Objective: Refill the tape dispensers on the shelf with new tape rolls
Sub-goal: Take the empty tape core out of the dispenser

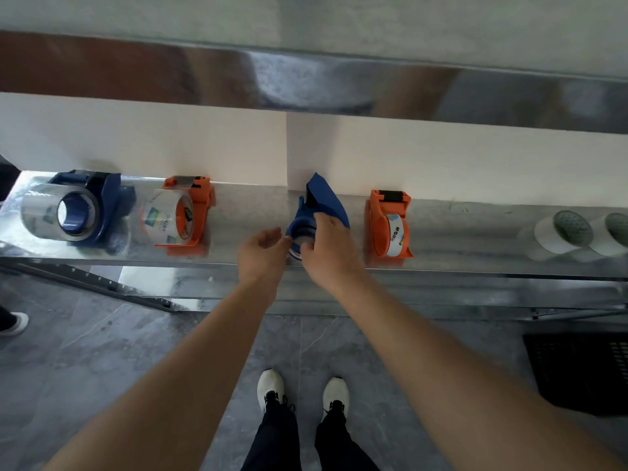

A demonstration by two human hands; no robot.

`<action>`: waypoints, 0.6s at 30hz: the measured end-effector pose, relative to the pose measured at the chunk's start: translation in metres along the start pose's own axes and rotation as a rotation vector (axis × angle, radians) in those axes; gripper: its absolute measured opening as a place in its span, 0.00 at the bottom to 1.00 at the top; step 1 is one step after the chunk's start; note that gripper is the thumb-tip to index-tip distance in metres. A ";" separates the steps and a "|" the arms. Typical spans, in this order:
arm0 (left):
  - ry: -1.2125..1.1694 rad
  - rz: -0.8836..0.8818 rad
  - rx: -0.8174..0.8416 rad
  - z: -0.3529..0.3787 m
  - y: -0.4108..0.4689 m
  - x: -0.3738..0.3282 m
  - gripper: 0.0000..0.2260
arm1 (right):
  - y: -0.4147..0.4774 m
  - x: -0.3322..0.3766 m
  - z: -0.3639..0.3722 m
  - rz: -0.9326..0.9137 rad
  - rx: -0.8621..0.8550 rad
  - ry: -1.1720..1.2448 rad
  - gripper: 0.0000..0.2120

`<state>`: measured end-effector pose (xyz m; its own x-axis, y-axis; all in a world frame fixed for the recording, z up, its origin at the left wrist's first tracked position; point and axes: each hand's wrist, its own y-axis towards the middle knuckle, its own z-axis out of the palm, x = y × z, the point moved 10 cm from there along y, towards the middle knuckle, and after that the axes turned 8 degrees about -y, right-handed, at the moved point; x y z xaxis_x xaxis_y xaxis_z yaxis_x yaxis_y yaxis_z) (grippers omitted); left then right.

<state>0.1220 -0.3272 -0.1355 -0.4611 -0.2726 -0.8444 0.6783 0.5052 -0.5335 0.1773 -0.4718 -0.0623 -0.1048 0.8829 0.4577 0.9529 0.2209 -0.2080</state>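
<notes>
Metal shelf, long edge facing the person, white backing panel along the rear edge.

Dispensers: four, in a row from the left end towards the right.
- far-left blue dispenser, at the left end, carrying a large clear roll.
- left orange dispenser, just beside it, with a printed clear roll that reaches the front edge.
- middle blue dispenser, nose against the rear panel, hub near the front edge.
- right orange dispenser, loaded with a white roll.

Spare rolls: two, the first spare roll and the second spare roll, side by side at the right end.

Open shelf lies between the left orange and middle blue dispensers, and between the right orange dispenser and the spares.

The right hand is clamped over the middle blue dispenser, fingers on its body, thumb at the hub. A new roll sits on that hub, mostly hidden. The left hand has curled fingers, tips at the roll's rim; pinching or only touching, cannot tell.

Below the front edge: grey floor, and a black crate at the right.
</notes>
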 end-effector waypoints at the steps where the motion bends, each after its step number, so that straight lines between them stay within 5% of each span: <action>1: 0.000 -0.007 0.003 0.000 0.000 0.000 0.16 | 0.001 -0.007 0.006 0.070 0.043 0.041 0.22; 5: -0.080 -0.074 0.034 0.002 0.001 0.005 0.11 | -0.001 -0.027 0.022 0.276 0.095 0.304 0.22; 18: -0.238 -0.043 0.108 0.004 -0.025 -0.034 0.06 | -0.014 -0.022 -0.014 0.320 -0.074 0.459 0.17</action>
<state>0.1230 -0.3339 -0.0932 -0.3520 -0.4832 -0.8016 0.7241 0.4022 -0.5603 0.1699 -0.5004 -0.0573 0.3113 0.6263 0.7148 0.9361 -0.0723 -0.3443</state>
